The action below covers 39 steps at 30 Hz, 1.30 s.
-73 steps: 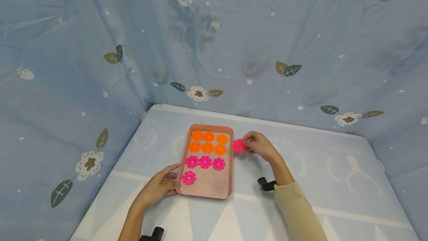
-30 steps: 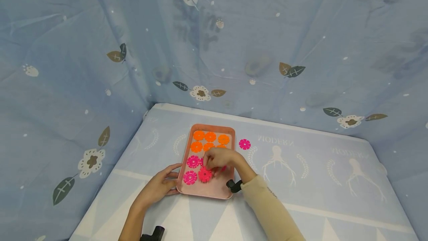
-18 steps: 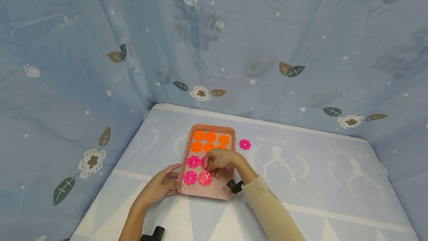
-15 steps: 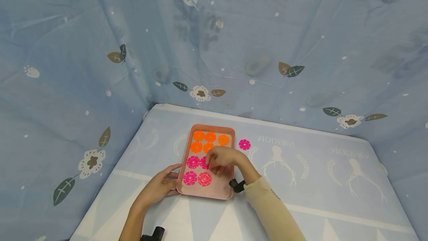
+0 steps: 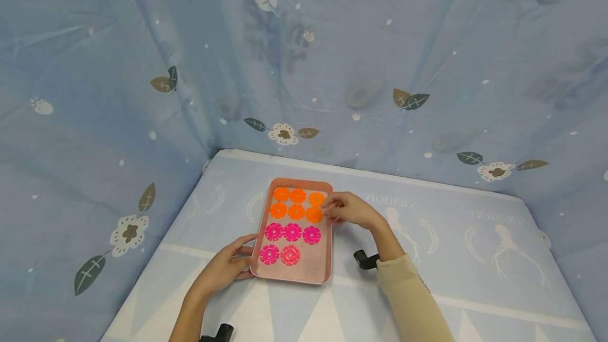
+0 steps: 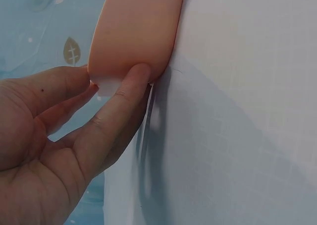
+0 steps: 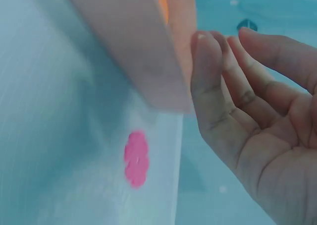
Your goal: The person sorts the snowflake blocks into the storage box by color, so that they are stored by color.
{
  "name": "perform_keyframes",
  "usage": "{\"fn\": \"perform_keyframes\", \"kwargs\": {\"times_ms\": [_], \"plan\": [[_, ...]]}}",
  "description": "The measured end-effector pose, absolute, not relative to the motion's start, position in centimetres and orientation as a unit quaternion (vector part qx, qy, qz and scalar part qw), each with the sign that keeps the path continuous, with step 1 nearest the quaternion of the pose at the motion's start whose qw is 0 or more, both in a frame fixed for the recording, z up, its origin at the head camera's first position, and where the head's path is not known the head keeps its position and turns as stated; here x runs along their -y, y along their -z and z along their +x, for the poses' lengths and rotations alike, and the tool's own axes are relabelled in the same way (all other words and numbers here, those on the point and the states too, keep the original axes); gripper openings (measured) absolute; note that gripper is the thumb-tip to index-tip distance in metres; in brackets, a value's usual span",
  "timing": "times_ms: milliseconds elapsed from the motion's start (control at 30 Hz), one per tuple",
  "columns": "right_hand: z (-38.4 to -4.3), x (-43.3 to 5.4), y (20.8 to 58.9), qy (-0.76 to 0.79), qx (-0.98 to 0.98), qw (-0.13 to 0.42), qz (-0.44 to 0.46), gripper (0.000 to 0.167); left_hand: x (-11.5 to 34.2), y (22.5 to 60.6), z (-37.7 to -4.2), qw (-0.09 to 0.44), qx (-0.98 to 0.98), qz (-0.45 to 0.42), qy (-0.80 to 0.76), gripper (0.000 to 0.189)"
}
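A pink tray [image 5: 285, 276] on the table holds two rows of orange snowflake discs [image 5: 296, 211] at its far end and pink snowflake discs [image 5: 292, 232] nearer. A lighter pink disc [image 5: 290, 255] lies in the near row. At the tray's left side, my left hand [image 5: 223, 268] touches the wall and rim with extended fingers. My right hand [image 5: 353, 210] hovers by the right rim, fingers loosely bent and nothing in them. Below it, a loose pink disc [image 7: 137, 159] lies on the table in the right wrist view; the hand hides it in the head view.
A pale patterned cloth [image 5: 451, 257] covers the table. Blue printed curtains [image 5: 332, 67] rise behind it and on the left. Black wrist-worn pieces [image 5: 366, 259] sit at both wrists.
My right hand has carried a pink disc into the tray's near row, released it beside another, and drawn back to the right rim. My left hand has stayed at the tray.
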State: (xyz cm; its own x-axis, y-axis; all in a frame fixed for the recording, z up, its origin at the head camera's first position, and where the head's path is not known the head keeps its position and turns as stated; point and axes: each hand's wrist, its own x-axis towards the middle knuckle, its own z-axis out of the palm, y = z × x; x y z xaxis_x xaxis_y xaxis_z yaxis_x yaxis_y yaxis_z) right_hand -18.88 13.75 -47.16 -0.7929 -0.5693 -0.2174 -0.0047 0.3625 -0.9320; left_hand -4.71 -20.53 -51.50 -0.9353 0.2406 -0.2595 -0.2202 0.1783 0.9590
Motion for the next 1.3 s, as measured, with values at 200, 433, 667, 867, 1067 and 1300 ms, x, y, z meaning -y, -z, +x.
{"fn": "perform_keyframes", "kwargs": {"times_ms": [200,433,667,867,1067,1300], "plan": [[-19.8,-16.2,48.1,0.547,-0.792,0.225,-0.149,0.025,20.5,51.5,-4.7,0.179,-0.750,0.009,-0.637,0.055],[-20.7,-17.5,49.4,0.547,-0.811,0.175,-0.112,0.030,20.5,51.3,-4.7,0.180,-0.752,0.003,-0.635,0.054],[-21.2,-17.7,50.5,0.507,-0.847,0.137,-0.080,0.029,20.5,51.1,-4.7,0.180,-0.746,0.006,-0.641,0.054],[-21.4,-17.9,51.2,0.453,-0.883,0.118,-0.043,0.028,20.5,51.2,-4.7,0.180,-0.747,0.007,-0.640,0.055],[-21.5,-18.0,51.8,0.395,-0.912,0.108,-0.037,0.034,20.6,51.2,-4.8,0.183,-0.745,0.012,-0.641,0.055],[-21.6,-18.1,52.1,0.378,-0.920,0.098,-0.039,0.036,20.5,51.1,-4.7,0.181,-0.745,0.016,-0.642,0.054]]}}
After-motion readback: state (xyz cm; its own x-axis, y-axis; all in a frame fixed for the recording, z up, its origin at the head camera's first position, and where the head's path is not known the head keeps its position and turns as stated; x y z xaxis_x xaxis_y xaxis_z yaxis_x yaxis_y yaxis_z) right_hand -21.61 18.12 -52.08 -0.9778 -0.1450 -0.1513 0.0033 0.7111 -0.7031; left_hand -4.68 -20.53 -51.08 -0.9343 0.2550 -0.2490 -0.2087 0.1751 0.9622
